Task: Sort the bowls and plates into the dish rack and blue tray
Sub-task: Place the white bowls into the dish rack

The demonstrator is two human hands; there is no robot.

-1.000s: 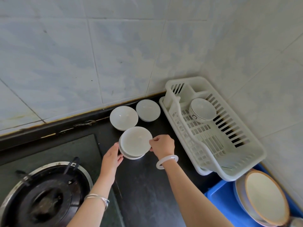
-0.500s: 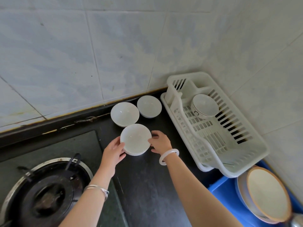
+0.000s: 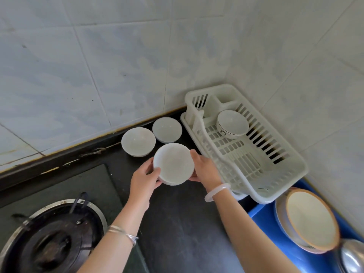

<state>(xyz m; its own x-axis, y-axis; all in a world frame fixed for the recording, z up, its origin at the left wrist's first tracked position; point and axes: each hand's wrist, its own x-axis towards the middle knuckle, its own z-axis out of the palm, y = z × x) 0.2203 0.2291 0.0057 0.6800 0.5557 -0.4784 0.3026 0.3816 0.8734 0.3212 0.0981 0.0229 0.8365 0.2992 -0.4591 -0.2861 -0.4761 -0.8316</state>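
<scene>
Bowl stack (image 3: 173,164) at frame centre | your left hand (image 3: 144,178) and right hand (image 3: 204,170) cup its opposite sides, fingers curled | keep it level, clear the dish rack (image 3: 246,160) wall right of centre, set down gently.

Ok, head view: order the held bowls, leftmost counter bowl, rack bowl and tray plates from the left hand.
1. held bowls, in left hand.
2. leftmost counter bowl, just behind.
3. rack bowl, far right.
4. tray plates, bottom right.
</scene>
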